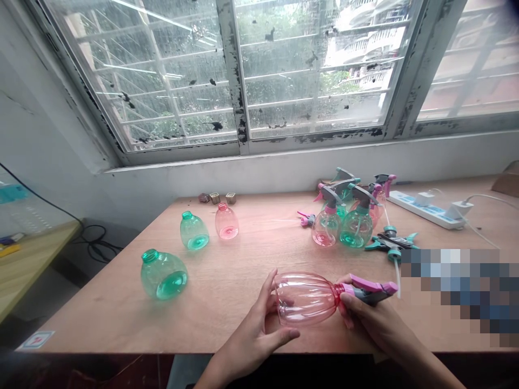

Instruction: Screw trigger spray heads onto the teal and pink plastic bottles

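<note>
A clear pink spray bottle [306, 297] lies on its side just above the table's near edge, held between both hands. My left hand [255, 329] cups its base, thumb and fingers wrapped round it. My right hand [367, 319] grips the neck under the pink and grey trigger head [371, 290], which sits on the bottle. Three open bottles without heads lie on the table to the left: a green one [163, 274], a second green one [194, 231] and a pink one [226, 222].
Several assembled pink and green spray bottles [344, 216] stand at the back right of the wooden table [251, 254], with loose trigger heads [391, 243] beside them. A white power strip [425, 209] with plugs lies at the far right. Small cubes [217, 198] sit by the wall.
</note>
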The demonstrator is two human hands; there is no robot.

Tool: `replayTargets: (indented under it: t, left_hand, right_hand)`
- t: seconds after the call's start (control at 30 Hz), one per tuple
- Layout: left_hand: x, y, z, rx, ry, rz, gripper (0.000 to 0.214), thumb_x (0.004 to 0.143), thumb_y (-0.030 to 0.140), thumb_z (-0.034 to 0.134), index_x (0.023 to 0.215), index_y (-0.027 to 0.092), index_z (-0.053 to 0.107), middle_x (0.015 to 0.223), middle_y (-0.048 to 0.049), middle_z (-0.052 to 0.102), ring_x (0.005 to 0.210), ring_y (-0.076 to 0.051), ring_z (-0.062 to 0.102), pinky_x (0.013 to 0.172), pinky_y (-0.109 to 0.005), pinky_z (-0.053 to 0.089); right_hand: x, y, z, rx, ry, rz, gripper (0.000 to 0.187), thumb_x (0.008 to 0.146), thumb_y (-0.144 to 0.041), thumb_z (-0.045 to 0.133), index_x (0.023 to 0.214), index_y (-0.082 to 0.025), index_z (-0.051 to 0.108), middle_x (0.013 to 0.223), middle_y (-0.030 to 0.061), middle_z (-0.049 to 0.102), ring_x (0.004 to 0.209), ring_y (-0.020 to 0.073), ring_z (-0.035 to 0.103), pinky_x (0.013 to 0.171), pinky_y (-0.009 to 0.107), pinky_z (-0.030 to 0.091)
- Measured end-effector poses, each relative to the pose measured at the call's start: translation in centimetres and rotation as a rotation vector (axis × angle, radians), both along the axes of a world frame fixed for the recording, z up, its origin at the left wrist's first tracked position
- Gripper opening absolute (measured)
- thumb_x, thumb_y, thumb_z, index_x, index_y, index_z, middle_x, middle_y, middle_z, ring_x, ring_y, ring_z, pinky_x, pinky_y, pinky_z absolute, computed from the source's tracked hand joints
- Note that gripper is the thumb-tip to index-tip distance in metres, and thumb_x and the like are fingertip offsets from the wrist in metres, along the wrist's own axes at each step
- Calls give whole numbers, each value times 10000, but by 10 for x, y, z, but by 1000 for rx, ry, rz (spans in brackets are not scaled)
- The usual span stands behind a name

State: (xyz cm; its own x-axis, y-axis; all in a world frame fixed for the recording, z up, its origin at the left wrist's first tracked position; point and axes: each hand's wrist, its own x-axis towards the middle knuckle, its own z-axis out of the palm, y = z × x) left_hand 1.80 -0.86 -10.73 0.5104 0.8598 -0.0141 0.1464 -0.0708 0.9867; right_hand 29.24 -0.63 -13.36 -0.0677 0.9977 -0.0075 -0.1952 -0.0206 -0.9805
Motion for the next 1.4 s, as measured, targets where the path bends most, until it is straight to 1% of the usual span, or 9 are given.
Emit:
replayTargets:
  t: [0.27,0.4,0.5,0.7,0.8,0.9,1.1,1.27,1.4]
  left_hand:
    - [-1,2,-2,-7,-1,-24,1061,895,287,770,1651,322,25,1494,-107,531,1480,-294,402,1259,-474,260]
    - [-1,1,-2,1,-16,-14,1046,888,283,776,1649,344,60,1572,-104,458,1473,-316,408,1257,-502,262]
    - [0,1,-2,1,-15,-13,1044,885,286,779,1646,357,68,1632,-95,380,1482,-314,399,1258,-489,269]
    - [-1,1,1,-4,-7,-26,1054,889,276,773,1651,322,46,1598,-109,443,1501,-314,377,1263,-489,260]
    - [0,1,2,-3,-5,-24,1059,886,271,777,1651,330,48,1630,-101,401,1517,-316,356,1266,-486,264]
    - [0,1,2,-1,-7,-20,1051,884,272,780,1650,330,62,1655,-96,364,1530,-320,334,1269,-486,262]
    - [0,1,1,1,-10,-23,1045,884,276,780,1650,324,72,1653,-105,369,1520,-329,348,1271,-506,250]
    - [0,1,2,-2,-13,-20,1051,879,269,784,1651,326,74,1661,-101,359,1522,-328,346,1271,-497,251]
    - [0,1,2,-7,-13,-30,1047,884,271,775,1650,320,62,1665,-99,353,1532,-317,329,1271,-478,255]
  right_hand:
    - [0,-1,2,4,-1,5,434,825,-597,784,875,-187,650,640,-3,636,551,150,519,588,311,400]
    - [0,-1,2,24,-19,9,433,832,-599,772,859,-186,646,631,0,632,556,154,515,603,322,402]
    - [0,-1,1,4,-5,15,437,829,-602,775,869,-187,646,646,-3,635,558,152,517,606,316,405]
    - [2,1,-2,26,-20,31,419,849,-595,761,858,-192,647,641,-5,628,560,152,512,612,314,402]
    - [2,1,-2,38,-38,38,431,846,-610,753,824,-194,642,639,0,627,556,157,513,609,321,405]
    - [1,0,0,28,-33,24,430,846,-612,754,843,-195,649,640,-5,624,560,157,511,612,317,405]
    - [1,0,-1,36,-14,33,409,862,-588,752,879,-193,650,644,-4,633,567,156,508,617,314,399]
    - [1,0,-4,14,12,16,412,842,-575,780,885,-183,661,644,-7,639,553,146,521,607,307,410]
    - [2,0,-3,18,4,31,412,852,-583,768,842,-189,650,645,-4,638,562,149,520,613,309,411]
